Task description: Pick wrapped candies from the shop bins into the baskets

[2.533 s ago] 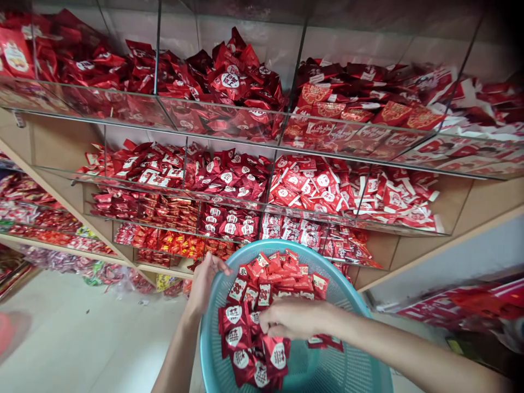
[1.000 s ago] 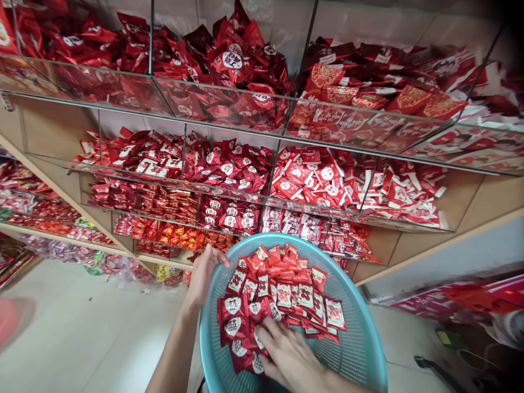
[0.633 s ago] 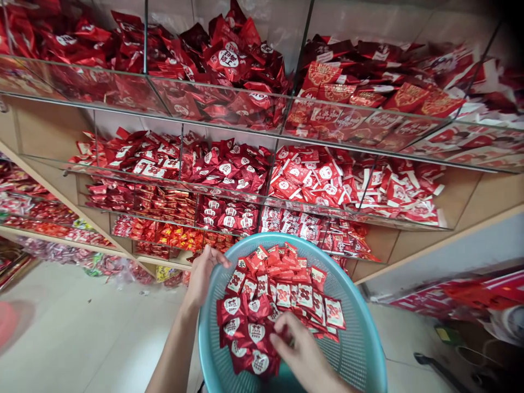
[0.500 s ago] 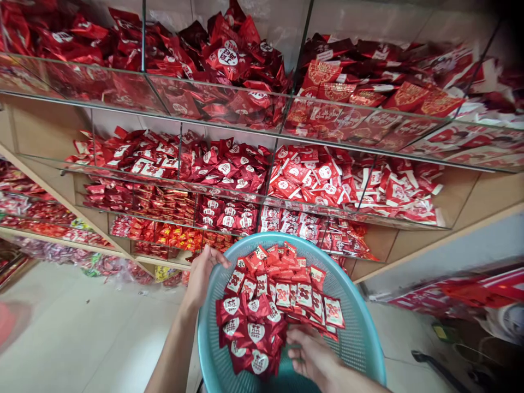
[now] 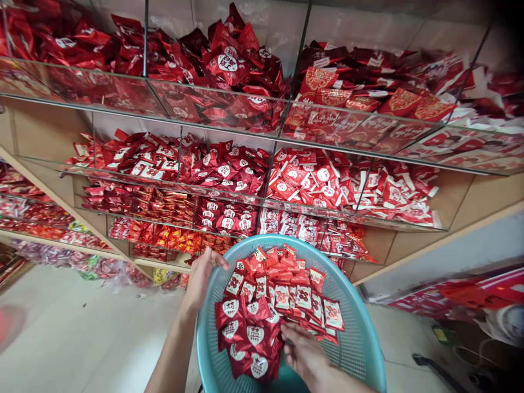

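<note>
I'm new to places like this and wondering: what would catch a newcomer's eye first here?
Probably the turquoise basket at bottom centre, with red packets piled inside. The left hand is at its rim, while the right hand reaches inside, beside the packets. Behind, shelves crowded with more red packets span the view.

Dark-red packets [image 5: 244, 331] (glossy, white-printed) lie overlapping beside brighter red packets [image 5: 303, 297] in a turquoise basket [image 5: 357, 341].
</note>
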{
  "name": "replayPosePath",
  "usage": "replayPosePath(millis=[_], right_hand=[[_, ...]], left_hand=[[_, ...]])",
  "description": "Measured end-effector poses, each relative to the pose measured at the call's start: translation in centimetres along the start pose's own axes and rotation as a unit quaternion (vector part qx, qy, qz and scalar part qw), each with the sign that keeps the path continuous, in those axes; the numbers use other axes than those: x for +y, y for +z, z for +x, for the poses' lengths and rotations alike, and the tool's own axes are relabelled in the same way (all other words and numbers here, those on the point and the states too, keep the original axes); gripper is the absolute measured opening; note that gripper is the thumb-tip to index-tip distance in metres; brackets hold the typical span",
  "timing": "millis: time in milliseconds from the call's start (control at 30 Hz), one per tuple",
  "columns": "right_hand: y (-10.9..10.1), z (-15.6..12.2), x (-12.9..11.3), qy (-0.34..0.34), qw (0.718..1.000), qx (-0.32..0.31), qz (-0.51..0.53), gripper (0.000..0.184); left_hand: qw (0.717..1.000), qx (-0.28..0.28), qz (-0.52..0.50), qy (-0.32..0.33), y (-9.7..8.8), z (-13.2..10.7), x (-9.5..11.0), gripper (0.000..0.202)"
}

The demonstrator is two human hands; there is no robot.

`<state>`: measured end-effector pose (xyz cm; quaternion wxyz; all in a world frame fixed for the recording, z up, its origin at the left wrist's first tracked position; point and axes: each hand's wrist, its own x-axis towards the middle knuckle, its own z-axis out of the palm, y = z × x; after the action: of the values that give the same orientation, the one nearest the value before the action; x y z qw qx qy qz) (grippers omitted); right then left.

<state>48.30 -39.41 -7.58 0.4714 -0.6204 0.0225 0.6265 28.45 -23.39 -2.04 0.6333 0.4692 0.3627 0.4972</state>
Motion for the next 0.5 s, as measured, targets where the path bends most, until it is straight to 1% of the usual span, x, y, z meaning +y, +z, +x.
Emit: replayPosePath(millis=[133,267,400,500], right_hand=[[-0.1,0.7,-0.5,-0.049,0.995,0.003,-0.086,0.03],[-0.3,1.1,-1.1,-0.046,0.989,-0.017,-0.137,0.03],[0.2,1.5,-1.2,-0.029,0.993,-0.021,-0.115,0.027],[0.7,2.1,-0.9,-0.015,0.996,-0.015,-0.091,0.03]], left_hand=[[1.0,-0.006,0.004,0.001,0.0,0.0,0.0,0.045],[1.0,-0.001,-0.014,-0.001,-0.1,0.0,-0.2,0.045],[1.0,0.006,-0.027,-0.003,-0.1,0.0,-0.4,0.044],[0.999,0.004,-0.037,-0.01,-0.1,-0.1,-0.4,0.043]])
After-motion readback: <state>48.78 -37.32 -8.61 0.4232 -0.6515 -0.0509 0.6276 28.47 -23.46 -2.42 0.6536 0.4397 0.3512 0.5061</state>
